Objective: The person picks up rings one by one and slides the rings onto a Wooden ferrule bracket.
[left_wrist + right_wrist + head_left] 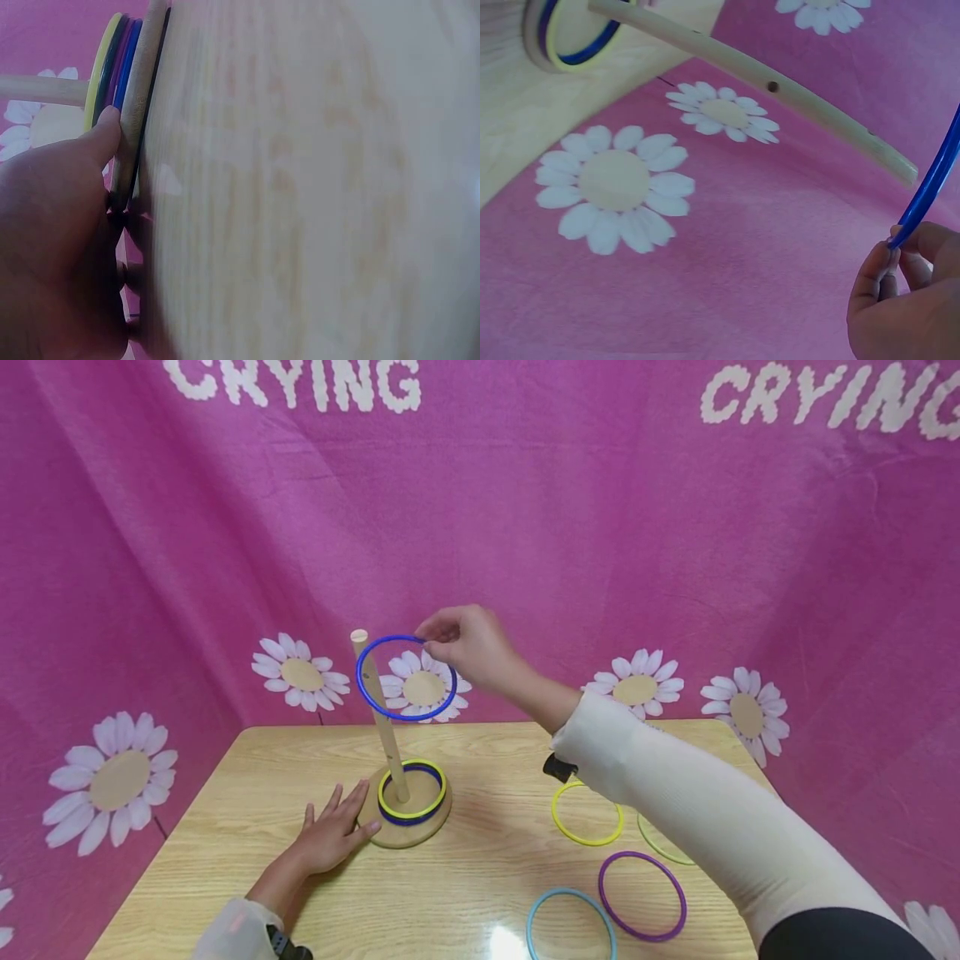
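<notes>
My right hand [480, 647] pinches a blue ring [405, 718] by its edge between thumb and fingertips, up near the top of a wooden peg [388, 743]. In the right wrist view, the peg's tip [907, 174] shows beside the blue ring [930, 184], with a small gap between them. Stacked around the peg's foot are several rings, a yellow ring [101, 71] uppermost and a blue ring [129, 64] lowest. My left hand [326, 843] lies with fingers spread at the left of the round wooden base [405, 837], its thumb touching the rim.
On the right of the wooden table [465, 893] lie a yellow ring [588, 842], a light green ring [663, 853], a purple ring [647, 937] and a light blue ring [566, 892]. A pink cloth [570, 543] with daisies hangs behind the table.
</notes>
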`<state>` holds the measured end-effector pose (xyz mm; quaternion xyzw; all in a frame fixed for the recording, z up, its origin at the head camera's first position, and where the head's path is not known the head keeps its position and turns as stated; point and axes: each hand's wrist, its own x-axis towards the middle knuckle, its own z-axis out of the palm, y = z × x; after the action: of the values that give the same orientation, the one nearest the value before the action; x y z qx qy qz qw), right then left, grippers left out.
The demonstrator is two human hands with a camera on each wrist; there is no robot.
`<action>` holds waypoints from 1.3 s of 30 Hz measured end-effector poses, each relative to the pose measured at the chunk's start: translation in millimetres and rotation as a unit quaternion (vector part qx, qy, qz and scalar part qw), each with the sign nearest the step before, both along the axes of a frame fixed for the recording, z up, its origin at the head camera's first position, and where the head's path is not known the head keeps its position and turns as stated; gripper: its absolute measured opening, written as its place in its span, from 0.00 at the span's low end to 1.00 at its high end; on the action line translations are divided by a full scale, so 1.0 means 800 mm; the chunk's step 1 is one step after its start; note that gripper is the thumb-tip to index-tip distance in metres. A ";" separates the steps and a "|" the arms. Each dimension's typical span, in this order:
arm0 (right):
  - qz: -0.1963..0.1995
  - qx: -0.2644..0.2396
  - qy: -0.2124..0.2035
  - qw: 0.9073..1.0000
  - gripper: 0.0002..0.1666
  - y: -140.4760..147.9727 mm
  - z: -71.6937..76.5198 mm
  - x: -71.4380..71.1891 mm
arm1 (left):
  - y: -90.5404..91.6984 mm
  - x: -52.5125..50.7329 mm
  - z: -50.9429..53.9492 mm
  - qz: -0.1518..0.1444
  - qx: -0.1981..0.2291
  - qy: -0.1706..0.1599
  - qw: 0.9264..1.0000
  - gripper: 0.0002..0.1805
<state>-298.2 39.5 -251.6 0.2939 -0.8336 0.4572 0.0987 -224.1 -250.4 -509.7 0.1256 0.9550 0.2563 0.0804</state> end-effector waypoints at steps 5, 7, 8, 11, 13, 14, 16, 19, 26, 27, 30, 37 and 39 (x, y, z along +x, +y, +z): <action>-0.012 0.003 -0.008 1.000 0.09 -0.013 0.017 0.000 | -0.002 -0.001 -0.007 -0.002 0.003 0.008 1.000 0.48; -0.015 0.004 -0.011 1.000 0.09 -0.019 0.024 0.000 | -0.003 -0.002 -0.009 -0.003 0.003 0.009 1.000 0.47; -0.018 0.006 -0.010 1.000 0.08 -0.021 0.026 -0.001 | -0.003 -0.002 -0.010 -0.004 0.000 0.010 1.000 0.48; -0.027 0.010 -0.010 1.000 0.08 -0.030 0.033 -0.003 | -0.003 -0.003 -0.011 -0.005 -0.001 0.016 1.000 0.47; -0.032 0.008 -0.016 0.999 0.08 -0.034 0.034 -0.005 | -0.003 -0.003 -0.010 -0.006 -0.004 0.018 1.000 0.47; -0.034 0.008 -0.019 0.999 0.08 -0.037 0.034 -0.007 | -0.002 -0.003 -0.009 -0.005 -0.006 0.016 1.000 0.47; -0.039 0.005 -0.029 0.999 0.08 -0.040 0.031 -0.012 | -0.002 -0.003 -0.007 -0.003 -0.013 0.010 1.000 0.47; -0.041 0.001 -0.046 0.998 0.08 -0.044 0.024 -0.020 | -0.001 -0.002 -0.004 0.000 -0.019 -0.003 1.000 0.47; -0.062 0.013 -0.081 0.995 0.09 -0.045 -0.006 -0.033 | 0.000 -0.001 -0.001 0.003 -0.016 -0.011 1.000 0.47; -0.067 0.019 -0.081 0.994 0.08 -0.045 -0.012 -0.034 | 0.000 -0.002 -0.001 0.003 -0.015 -0.012 1.000 0.47; -0.079 0.028 -0.082 0.993 0.08 -0.045 -0.032 -0.038 | 0.000 -0.002 -0.002 0.005 -0.016 -0.014 1.000 0.47; -0.087 0.034 -0.083 0.992 0.08 -0.046 -0.078 -0.042 | 0.000 -0.002 -0.002 0.004 -0.020 -0.011 1.000 0.47; -0.089 0.037 -0.080 0.992 0.08 -0.047 -0.090 -0.041 | 0.001 -0.001 -0.002 0.004 -0.021 -0.011 1.000 0.47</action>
<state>-331.0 1.6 -323.3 0.1848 -0.8777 0.4380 0.0609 -225.3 -249.6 -511.0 0.1171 0.9597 0.2381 0.0922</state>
